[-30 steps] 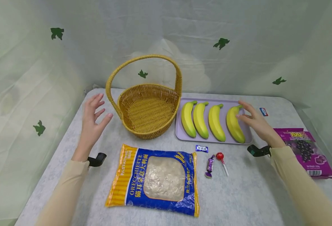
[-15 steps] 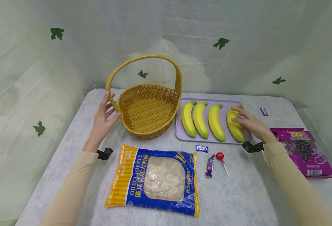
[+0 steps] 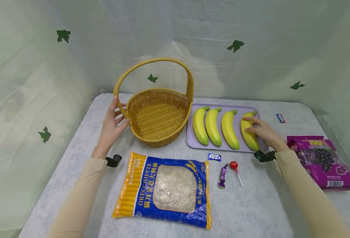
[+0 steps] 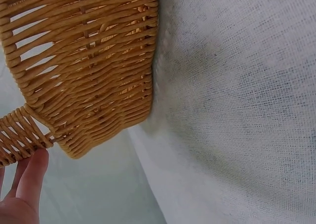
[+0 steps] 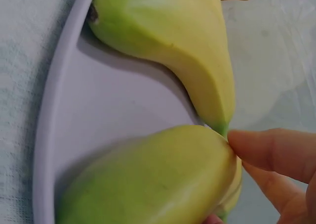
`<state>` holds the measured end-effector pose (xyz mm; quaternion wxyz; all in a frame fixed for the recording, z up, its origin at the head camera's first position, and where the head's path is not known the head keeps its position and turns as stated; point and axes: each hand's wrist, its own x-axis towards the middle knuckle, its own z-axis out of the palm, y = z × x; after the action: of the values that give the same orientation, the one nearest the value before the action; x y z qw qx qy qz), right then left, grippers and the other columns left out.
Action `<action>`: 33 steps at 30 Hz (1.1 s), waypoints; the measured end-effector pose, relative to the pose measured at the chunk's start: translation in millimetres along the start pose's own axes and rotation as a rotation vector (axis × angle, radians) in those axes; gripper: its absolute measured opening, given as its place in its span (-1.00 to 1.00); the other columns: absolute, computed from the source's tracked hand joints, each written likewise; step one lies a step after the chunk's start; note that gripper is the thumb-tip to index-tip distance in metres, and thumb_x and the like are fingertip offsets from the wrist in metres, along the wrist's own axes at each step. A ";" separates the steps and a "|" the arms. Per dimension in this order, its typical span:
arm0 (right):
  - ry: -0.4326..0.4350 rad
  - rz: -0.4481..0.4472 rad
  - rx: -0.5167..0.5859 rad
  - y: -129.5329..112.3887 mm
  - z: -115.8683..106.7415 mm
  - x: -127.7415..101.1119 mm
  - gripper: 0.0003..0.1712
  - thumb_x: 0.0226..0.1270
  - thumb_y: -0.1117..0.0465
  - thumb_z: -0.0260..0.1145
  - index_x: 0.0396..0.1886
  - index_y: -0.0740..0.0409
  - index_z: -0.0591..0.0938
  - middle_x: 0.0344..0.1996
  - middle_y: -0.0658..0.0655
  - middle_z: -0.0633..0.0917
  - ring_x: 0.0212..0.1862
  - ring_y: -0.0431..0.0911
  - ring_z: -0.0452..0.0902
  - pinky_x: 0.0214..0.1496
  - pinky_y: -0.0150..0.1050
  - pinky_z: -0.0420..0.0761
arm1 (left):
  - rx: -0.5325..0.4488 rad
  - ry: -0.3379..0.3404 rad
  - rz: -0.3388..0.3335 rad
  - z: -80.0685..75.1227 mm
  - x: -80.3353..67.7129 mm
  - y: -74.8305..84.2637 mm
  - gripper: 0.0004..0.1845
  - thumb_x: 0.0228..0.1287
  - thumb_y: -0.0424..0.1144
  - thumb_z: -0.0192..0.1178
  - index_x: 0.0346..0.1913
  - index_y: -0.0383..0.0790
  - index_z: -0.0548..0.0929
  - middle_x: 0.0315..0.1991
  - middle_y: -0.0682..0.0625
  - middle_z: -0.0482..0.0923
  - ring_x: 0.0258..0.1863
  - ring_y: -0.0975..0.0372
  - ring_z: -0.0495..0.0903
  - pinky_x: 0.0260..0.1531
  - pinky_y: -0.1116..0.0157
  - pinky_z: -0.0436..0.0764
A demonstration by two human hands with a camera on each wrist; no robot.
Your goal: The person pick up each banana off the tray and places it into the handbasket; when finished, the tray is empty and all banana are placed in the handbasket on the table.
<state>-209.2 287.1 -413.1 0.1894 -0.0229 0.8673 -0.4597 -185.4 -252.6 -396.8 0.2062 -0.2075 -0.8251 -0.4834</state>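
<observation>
In the head view a golden wicker basket (image 3: 160,141) with a tall arched handle stands at the back middle. My left hand (image 3: 109,129) grips the left foot of that handle, thumb in front and fingers behind. The left wrist view shows the thumb (image 4: 34,177) against the woven handle, beside the basket wall (image 4: 98,61). To the right, a lilac tray (image 3: 237,125) bears several yellow bananas with green tips. My right hand (image 3: 265,132) holds the rightmost banana (image 3: 250,142) near its upper end, the banana (image 5: 153,179) lying on the tray.
A blue and yellow orecchiette bag (image 3: 173,188) lies in front. Near it are a blue-wrapped candy (image 3: 214,157), a purple-wrapped candy (image 3: 223,176) and a red lollipop (image 3: 234,165). At right lie a purple grape candy bag (image 3: 324,160) and a small red-blue candy (image 3: 280,118).
My left hand has moved right and taken hold of the basket handle. My right hand has moved left and down onto the rightmost banana, its fingers closing around it.
</observation>
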 end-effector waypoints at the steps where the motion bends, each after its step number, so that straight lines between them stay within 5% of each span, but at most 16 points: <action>1: 0.006 -0.005 -0.002 0.2 0.2 -0.4 -0.30 0.42 0.21 0.13 0.48 0.24 0.14 0.41 0.46 0.02 0.32 0.36 0.03 0.24 0.17 0.28 | -0.007 -0.001 0.002 0.1 0.1 4.3 -0.02 0.21 -0.64 0.11 0.53 0.14 -0.08 0.23 -0.32 0.25 0.11 -0.26 0.39 0.11 0.08 0.49; 7: 0.031 -0.027 0.033 -8.1 2.2 -7.6 -0.30 0.41 0.23 0.15 0.48 0.17 0.16 0.44 0.41 0.00 0.26 0.29 0.11 0.07 -0.04 0.40 | -0.011 -0.006 0.027 -0.3 0.8 30.3 -0.02 0.18 -0.70 0.06 0.52 0.10 -0.07 0.18 -0.46 0.22 0.07 -0.36 0.37 0.08 0.06 0.51; 17: -0.008 -0.142 0.055 -55.8 18.1 -26.5 -0.28 0.37 0.10 0.24 0.46 0.07 0.24 0.45 0.23 0.09 0.31 0.29 0.12 0.24 0.22 0.28 | 0.013 -0.003 0.020 -0.8 0.9 34.4 0.00 0.17 -0.71 0.06 0.52 0.11 -0.08 0.18 -0.47 0.21 0.07 -0.34 0.38 0.01 -0.18 0.45; 24: -0.127 -0.263 0.102 -89.8 44.0 -22.3 -0.37 0.37 0.22 0.23 0.41 0.13 0.32 0.43 0.15 0.18 0.36 0.19 0.10 0.30 0.16 0.23 | 0.023 -0.001 0.019 0.7 1.1 33.6 -0.02 0.18 -0.70 0.07 0.52 0.08 -0.09 0.18 -0.44 0.23 0.07 -0.32 0.40 0.03 -0.06 0.51; 33: -0.298 -0.389 0.112 -132.4 81.9 -11.9 -0.38 0.36 0.29 0.21 0.40 0.08 0.34 0.39 0.11 0.26 0.21 0.19 0.37 0.17 0.00 0.42 | 0.022 -0.001 0.027 2.0 1.7 32.6 0.03 0.16 -0.72 0.06 0.52 0.16 -0.08 0.19 -0.43 0.23 0.06 -0.33 0.40 -0.03 -0.23 0.46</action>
<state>-187.3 148.7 -344.1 0.2240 -0.2463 0.7824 -0.5263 -169.4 -236.1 -373.5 0.2144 -0.2167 -0.8277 -0.4712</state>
